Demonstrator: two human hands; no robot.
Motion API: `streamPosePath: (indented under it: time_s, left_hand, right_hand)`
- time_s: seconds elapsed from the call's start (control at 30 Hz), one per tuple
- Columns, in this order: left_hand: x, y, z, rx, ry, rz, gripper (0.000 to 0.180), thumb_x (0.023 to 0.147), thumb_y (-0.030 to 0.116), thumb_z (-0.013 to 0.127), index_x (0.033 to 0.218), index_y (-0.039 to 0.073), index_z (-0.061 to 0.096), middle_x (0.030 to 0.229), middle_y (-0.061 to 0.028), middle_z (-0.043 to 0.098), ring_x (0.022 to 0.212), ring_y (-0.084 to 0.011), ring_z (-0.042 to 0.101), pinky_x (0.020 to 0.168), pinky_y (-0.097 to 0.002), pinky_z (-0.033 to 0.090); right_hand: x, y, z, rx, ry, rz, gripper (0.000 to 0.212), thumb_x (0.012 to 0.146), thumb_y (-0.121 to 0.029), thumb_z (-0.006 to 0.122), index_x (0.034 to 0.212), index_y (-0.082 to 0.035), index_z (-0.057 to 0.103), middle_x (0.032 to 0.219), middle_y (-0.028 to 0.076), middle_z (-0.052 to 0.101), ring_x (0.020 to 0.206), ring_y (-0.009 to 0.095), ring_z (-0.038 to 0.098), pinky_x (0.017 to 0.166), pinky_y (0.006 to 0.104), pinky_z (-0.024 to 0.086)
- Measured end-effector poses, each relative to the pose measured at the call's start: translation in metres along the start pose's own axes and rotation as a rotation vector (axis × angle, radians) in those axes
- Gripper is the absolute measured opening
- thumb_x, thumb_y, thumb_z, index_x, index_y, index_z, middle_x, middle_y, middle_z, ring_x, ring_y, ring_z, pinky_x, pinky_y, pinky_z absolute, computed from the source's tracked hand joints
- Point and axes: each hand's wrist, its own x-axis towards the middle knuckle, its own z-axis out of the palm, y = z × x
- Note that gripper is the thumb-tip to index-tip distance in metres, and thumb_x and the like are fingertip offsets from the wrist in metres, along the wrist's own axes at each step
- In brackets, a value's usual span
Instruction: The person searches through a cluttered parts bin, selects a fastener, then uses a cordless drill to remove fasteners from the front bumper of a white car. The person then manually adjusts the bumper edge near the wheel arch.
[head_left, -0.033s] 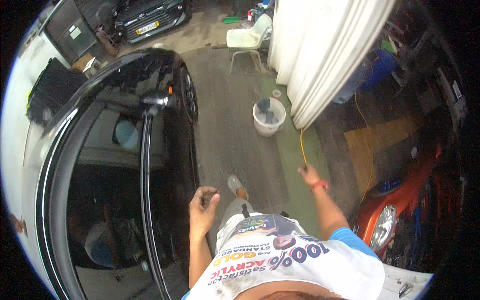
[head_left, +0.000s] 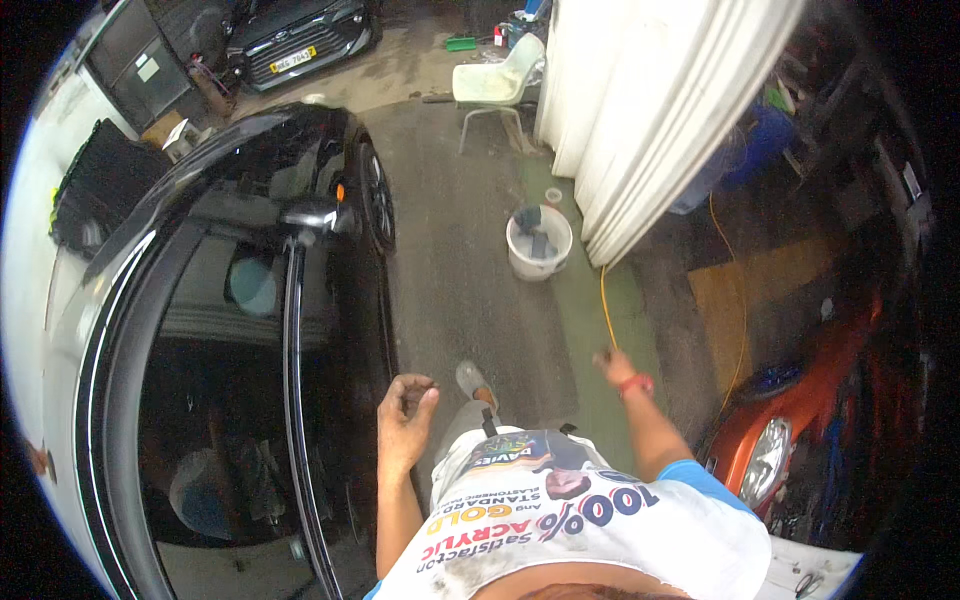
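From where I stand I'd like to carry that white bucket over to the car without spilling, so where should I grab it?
Take the white bucket by its rim, coming straight down from above: it stands upright on the floor with its mouth open, and no handle shows. Grip the bare near edge, since dark things sit inside. The right hand is nearer than the left hand.

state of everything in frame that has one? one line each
left hand: loosely curled, beside the black car, seems empty
right hand: on the yellow hose
white bucket: upright, open, dark things inside
plastic chair: upright, unoccupied
white curtain: hanging
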Motion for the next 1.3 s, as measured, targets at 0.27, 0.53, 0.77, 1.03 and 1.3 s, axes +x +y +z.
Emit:
streamPosePath:
  time_s: [0.27,0.53,0.77,1.03,1.3]
  left_hand:
    - [0.302,0.117,-0.026,-0.009,-0.074,0.146,0.012,0.090,0.003,0.070,0.102,0.003,0.066,0.086,0.0010,0.064,0.076,-0.0065,0.054,0.072,-0.0224,0.045]
    - [0.551,0.166,-0.021,0.444,-0.184,0.213,0.026,0.082,0.004,0.076,0.105,0.001,0.066,0.099,-0.0119,0.069,0.086,-0.0247,0.065,0.077,-0.0335,0.051]
    - [0.766,0.172,0.015,0.763,-0.242,0.199,0.044,0.084,0.016,0.076,0.124,0.005,0.060,0.119,-0.0169,0.065,0.114,-0.0387,0.059,0.097,-0.0460,0.048]
    - [1.014,0.127,0.030,0.608,-0.394,0.221,0.045,0.085,0.014,0.077,0.126,0.004,0.062,0.119,-0.0192,0.066,0.112,-0.0395,0.062,0.095,-0.0430,0.049]
    - [1.310,0.118,-0.029,0.718,-0.453,0.207,0.048,0.086,0.018,0.074,0.130,0.005,0.059,0.126,-0.0218,0.062,0.120,-0.0418,0.056,0.102,-0.0476,0.045]
  right_hand:
    - [0.084,0.113,0.065,-0.628,-0.505,0.065,0.067,0.097,-0.061,0.050,0.141,-0.011,0.057,0.151,0.022,0.046,0.141,0.038,0.044,0.116,0.0480,0.037]
    - [0.319,-0.066,-0.041,-0.453,-0.535,0.467,0.071,0.096,-0.061,0.049,0.143,-0.007,0.055,0.151,0.023,0.046,0.140,0.036,0.045,0.116,0.0447,0.037]
    - [0.663,-0.322,-0.154,-0.228,-0.059,0.156,0.081,0.094,-0.062,0.053,0.143,0.002,0.050,0.149,0.026,0.048,0.139,0.036,0.046,0.114,0.0419,0.039]
    - [0.896,-0.719,-0.297,-0.011,0.289,-0.408,0.058,0.093,-0.046,0.065,0.129,-0.001,0.060,0.124,0.026,0.065,0.118,0.042,0.060,0.100,0.0471,0.048]
    - [0.964,-0.770,-0.197,-0.208,-0.053,0.171,0.069,0.094,-0.055,0.058,0.137,-0.001,0.057,0.134,0.026,0.061,0.128,0.038,0.057,0.108,0.0489,0.043]
